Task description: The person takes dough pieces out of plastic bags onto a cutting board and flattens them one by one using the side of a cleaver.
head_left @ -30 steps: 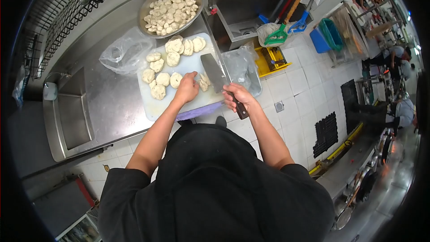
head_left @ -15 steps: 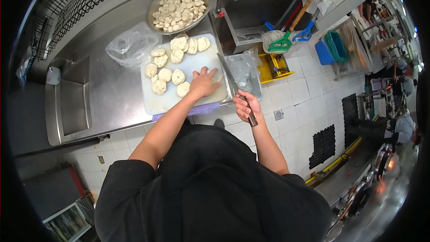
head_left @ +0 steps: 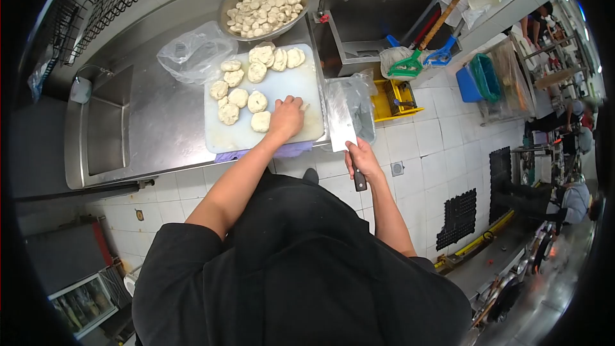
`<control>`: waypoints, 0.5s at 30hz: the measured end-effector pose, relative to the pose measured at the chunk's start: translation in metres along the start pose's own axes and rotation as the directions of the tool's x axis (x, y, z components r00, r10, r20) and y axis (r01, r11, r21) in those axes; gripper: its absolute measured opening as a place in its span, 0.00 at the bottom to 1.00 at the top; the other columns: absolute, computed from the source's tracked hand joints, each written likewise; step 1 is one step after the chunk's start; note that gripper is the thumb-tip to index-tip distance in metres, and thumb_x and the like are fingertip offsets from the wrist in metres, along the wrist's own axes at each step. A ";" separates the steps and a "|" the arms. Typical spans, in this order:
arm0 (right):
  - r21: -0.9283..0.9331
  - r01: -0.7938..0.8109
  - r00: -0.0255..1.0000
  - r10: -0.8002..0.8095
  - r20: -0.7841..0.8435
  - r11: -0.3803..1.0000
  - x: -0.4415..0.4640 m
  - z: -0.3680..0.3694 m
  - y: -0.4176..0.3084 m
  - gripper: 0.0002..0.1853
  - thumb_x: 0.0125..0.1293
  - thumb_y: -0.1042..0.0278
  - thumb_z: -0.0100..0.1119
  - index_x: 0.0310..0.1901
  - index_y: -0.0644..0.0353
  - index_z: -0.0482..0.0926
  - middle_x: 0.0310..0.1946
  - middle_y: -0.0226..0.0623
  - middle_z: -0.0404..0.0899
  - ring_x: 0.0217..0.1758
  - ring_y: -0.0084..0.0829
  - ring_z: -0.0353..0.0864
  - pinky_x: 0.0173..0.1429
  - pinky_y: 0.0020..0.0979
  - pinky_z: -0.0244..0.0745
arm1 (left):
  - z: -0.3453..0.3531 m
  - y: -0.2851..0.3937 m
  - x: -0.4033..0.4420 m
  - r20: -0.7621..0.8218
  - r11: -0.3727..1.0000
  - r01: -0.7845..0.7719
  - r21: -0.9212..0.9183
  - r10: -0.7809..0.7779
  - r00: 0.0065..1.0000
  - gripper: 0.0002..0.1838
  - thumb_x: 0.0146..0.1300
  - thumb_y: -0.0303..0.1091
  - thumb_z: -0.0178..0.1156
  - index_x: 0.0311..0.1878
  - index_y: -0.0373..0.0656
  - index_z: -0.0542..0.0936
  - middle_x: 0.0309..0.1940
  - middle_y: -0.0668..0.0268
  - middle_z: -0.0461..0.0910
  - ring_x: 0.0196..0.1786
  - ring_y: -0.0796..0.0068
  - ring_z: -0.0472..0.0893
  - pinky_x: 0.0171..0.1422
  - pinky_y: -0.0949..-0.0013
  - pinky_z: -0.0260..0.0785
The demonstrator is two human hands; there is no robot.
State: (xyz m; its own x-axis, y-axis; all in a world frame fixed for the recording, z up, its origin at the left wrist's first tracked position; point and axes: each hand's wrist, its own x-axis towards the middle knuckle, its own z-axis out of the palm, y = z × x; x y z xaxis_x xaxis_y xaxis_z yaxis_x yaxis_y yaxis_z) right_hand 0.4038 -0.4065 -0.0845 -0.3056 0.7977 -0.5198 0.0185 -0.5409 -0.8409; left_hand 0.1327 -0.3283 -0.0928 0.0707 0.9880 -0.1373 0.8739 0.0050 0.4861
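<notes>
My left hand (head_left: pixel 287 119) rests on the white cutting board (head_left: pixel 218 141), its fingers bent and drawn together. What lies under them, if anything, is hidden. Just left of it sits a pale dough-like round (head_left: pixel 260 122); several more, such as one round (head_left: pixel 229 114), are spread over the board's left and far side. In my right hand (head_left: pixel 364 159) is a cleaver (head_left: pixel 342 125), gripped by its dark handle. Its broad blade points away from me, flat side showing, past the board's right edge.
Behind the board, a metal bowl (head_left: pixel 225 9) holds many smaller pale pieces. A clear plastic bag (head_left: pixel 192 54) lies on the steel counter (head_left: pixel 163 122). Sinks flank the work area. A yellow mop bucket (head_left: pixel 391 106) and mops stand to the right; other people work farther off.
My left fingers have gone from spread to bent and gathered. The cleaver has turned from edge-on to showing its flat side. The view has shifted slightly.
</notes>
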 end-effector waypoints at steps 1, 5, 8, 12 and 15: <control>-0.001 0.002 1.000 -0.002 0.004 1.000 0.003 0.001 0.009 0.10 0.83 0.62 0.49 0.44 0.58 0.74 0.17 0.32 0.72 0.10 0.26 0.69 0.14 0.35 0.68 | 0.003 -0.003 0.001 -0.004 1.000 0.002 0.001 -0.002 1.000 0.17 0.70 0.36 0.61 0.60 0.44 0.82 0.62 0.56 0.79 0.62 0.43 0.75 0.67 0.46 0.71; -0.230 -0.065 0.998 0.063 -0.017 0.971 0.006 0.038 0.023 0.11 0.82 0.61 0.50 0.50 0.62 0.74 0.18 0.29 0.70 0.12 0.25 0.71 0.18 0.33 0.70 | 0.009 -0.003 0.003 -0.059 1.000 -0.021 -0.017 0.020 0.998 0.15 0.69 0.34 0.63 0.56 0.42 0.84 0.58 0.53 0.82 0.57 0.41 0.77 0.68 0.48 0.70; -0.204 -0.042 0.998 0.051 0.037 0.978 0.014 0.066 0.024 0.12 0.82 0.61 0.50 0.49 0.63 0.73 0.18 0.30 0.71 0.12 0.25 0.71 0.18 0.33 0.70 | 0.009 -0.006 -0.002 -0.129 0.998 -0.009 -0.062 0.001 0.992 0.15 0.67 0.32 0.64 0.56 0.42 0.84 0.57 0.51 0.82 0.55 0.39 0.78 0.67 0.47 0.71; -0.213 -0.060 0.993 0.079 0.084 0.975 0.024 0.091 -0.005 0.11 0.82 0.62 0.50 0.48 0.63 0.73 0.18 0.31 0.71 0.11 0.25 0.71 0.17 0.33 0.69 | -0.020 -0.014 -0.007 -0.210 0.977 0.005 -0.212 -0.051 0.976 0.15 0.66 0.31 0.66 0.55 0.42 0.84 0.57 0.49 0.81 0.56 0.39 0.79 0.66 0.45 0.71; -0.240 0.008 0.995 0.017 0.103 0.971 0.038 0.118 -0.040 0.10 0.83 0.64 0.49 0.48 0.63 0.73 0.18 0.31 0.72 0.11 0.25 0.70 0.16 0.32 0.68 | -0.062 -0.037 -0.003 -0.295 0.958 -0.003 -0.285 -0.085 0.952 0.15 0.66 0.31 0.67 0.55 0.41 0.84 0.58 0.48 0.81 0.59 0.39 0.79 0.67 0.47 0.71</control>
State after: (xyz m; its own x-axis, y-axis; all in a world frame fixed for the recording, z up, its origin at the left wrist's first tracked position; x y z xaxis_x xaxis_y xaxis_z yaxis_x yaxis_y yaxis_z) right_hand 0.2793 -0.3861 -0.0526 -0.4013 0.7570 -0.5157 0.2435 -0.4546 -0.8568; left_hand 0.0697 -0.3215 -0.0567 -0.1485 0.9855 0.0824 0.7001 0.0459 0.7125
